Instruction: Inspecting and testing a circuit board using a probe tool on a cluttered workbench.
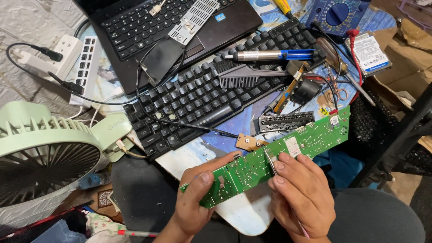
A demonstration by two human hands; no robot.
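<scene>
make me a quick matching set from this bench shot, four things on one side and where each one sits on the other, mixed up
Things:
1. long green circuit board
2. black comb-like brush
3. pale green fan
4. blue multimeter

Places:
A. top right of the bench
B. lying on the black keyboard
C. held between the left hand and right hand
D. far left, beside the keyboard

Pairs: 1-C, 2-B, 3-D, 4-A
</scene>
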